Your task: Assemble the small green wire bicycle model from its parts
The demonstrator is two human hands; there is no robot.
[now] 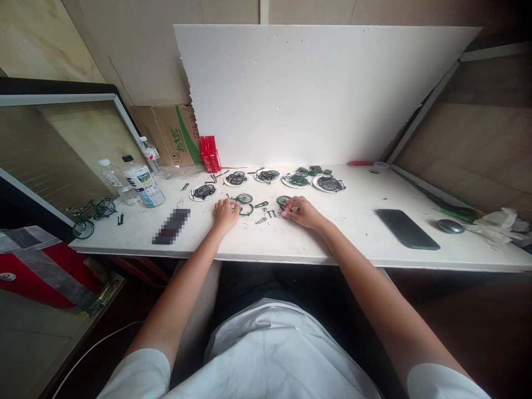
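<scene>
My left hand rests on the white table with its fingers curled in, against green model bicycle parts. A small spoked wheel lies just past its fingertips, and a curved green piece sits to their right. My right hand has thumb and fingers pinched together beside another dark wheel; what is between them is too small to make out. A green chain-guard-like piece and several tiny dark parts are scattered between the hands.
Several white plates of dark and green parts line the back. An assembled green model bicycle stands left, near a labelled bottle. A black phone and a mouse lie right. A white foam board leans behind.
</scene>
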